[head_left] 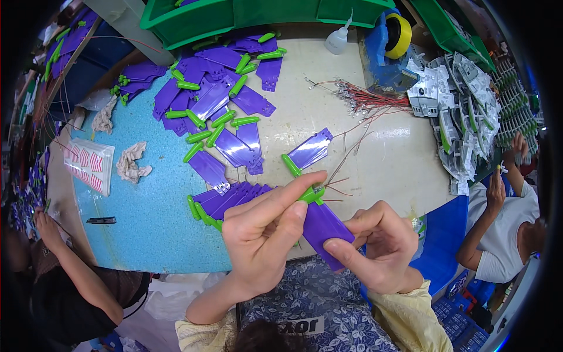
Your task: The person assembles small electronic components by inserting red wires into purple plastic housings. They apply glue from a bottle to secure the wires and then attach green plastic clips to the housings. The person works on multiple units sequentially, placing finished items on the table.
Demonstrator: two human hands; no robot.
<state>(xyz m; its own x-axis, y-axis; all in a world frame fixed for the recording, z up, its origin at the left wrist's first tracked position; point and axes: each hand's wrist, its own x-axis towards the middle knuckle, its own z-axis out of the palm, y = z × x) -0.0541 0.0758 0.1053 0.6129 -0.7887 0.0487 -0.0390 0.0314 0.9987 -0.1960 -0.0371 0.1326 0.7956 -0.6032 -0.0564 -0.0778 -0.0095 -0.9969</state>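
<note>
In front of my chest I hold a purple plastic wing piece [326, 230] tilted between both hands. My left hand [264, 237] pinches its green tube-shaped end between thumb and forefinger; a small clear bit shows at the tip of that end. My right hand [378, 249] has closed thumb and fingers on the wider purple end. Just beyond my left fingertips lies another wing piece [309, 150] with thin wires beside it. A fanned row of wing pieces [234, 199] sits left of my left hand, partly hidden by it.
A heap of wing pieces [205, 76] covers the far left table. Red wires [375, 98] lie in a bundle near a blue tape dispenser [378, 47], a squeeze bottle [336, 41] and silver parts [431, 91]. Green bins [234, 14] stand behind. Other people work at both sides.
</note>
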